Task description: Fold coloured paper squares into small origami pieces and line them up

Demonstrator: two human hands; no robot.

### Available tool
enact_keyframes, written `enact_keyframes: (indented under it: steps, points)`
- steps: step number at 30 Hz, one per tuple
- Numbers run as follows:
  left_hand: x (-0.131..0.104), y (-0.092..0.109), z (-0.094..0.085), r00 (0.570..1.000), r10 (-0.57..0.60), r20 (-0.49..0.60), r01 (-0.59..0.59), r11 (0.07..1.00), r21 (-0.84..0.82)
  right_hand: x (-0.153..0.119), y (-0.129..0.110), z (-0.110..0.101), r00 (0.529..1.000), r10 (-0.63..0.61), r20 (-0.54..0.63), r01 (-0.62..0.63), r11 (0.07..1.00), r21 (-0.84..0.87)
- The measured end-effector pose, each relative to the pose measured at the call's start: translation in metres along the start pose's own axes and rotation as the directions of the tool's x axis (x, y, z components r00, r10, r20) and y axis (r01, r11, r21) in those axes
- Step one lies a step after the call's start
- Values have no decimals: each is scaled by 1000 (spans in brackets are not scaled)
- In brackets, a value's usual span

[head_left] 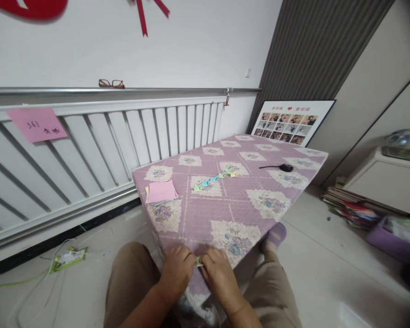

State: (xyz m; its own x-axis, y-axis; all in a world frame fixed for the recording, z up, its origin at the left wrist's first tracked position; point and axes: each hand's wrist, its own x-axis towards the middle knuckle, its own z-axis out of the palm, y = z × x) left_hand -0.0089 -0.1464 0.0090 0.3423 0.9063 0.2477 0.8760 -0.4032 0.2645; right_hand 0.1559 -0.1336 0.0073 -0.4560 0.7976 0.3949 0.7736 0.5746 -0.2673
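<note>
At the near end of the table, my left hand (178,269) and my right hand (219,273) meet over a small piece of folded green paper (198,261). Fingers of both hands pinch it from either side, so most of it is hidden. Farther up the cloth lies a row of small folded paper pieces (213,179) in green, blue and yellow. To the left sits a stack of coloured paper sheets (161,191), pink on top.
A floral purple tablecloth (205,216) covers the table. On its far right lies a black object with a thin handle (285,167). A white radiator (105,146) runs along the left wall, with eyeglasses (111,84) above. A power strip (68,258) with cords rests on the floor.
</note>
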Motion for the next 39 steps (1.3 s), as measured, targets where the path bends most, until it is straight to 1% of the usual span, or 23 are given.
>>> enact_keyframes:
  steps: [2, 4, 8, 10, 12, 15, 17, 21, 25, 30, 39]
  points:
    - [-5, 1, 5, 999, 12, 34, -14, 999, 44, -6, 2, 4, 1000, 2, 24, -2, 1000, 24]
    - [-10, 1, 9, 998, 18, 66, -21, 999, 41, -11, 3, 7, 999, 16, 49, -20, 997, 74]
    - [-18, 1, 11, 994, -7, 109, 13, 998, -55, -19, 6, 8, 996, 51, 77, -66, 979, 195]
    - [-20, 0, 11, 994, -33, 100, 44, 993, -109, -21, 7, 6, 995, 56, 77, -73, 967, 243]
    - [-22, -1, 9, 993, -86, 78, 97, 983, -153, -21, 7, 3, 995, 58, 75, -77, 961, 267]
    - [-22, 0, 5, 982, -175, 76, 188, 959, -214, -22, 6, -1, 993, 74, 88, -94, 964, 249]
    - [-19, 0, 1, 971, -221, 92, 237, 942, -237, -21, 5, -3, 990, 113, 89, -130, 969, 211]
    - [-13, 1, -2, 952, -278, 130, 300, 930, -210, -18, 2, -5, 977, 196, 81, -206, 968, 145]
    - [-6, 1, -3, 938, -300, 172, 324, 936, -136, -15, 0, -3, 968, 246, 48, -250, 962, 110]
    - [0, 2, -5, 934, -307, 184, 321, 946, -53, -15, -2, 1, 962, 272, 4, -271, 960, 74]
    - [-3, 3, -4, 938, -305, 163, 317, 947, -51, -15, -4, 2, 955, 296, -22, -294, 954, 61]
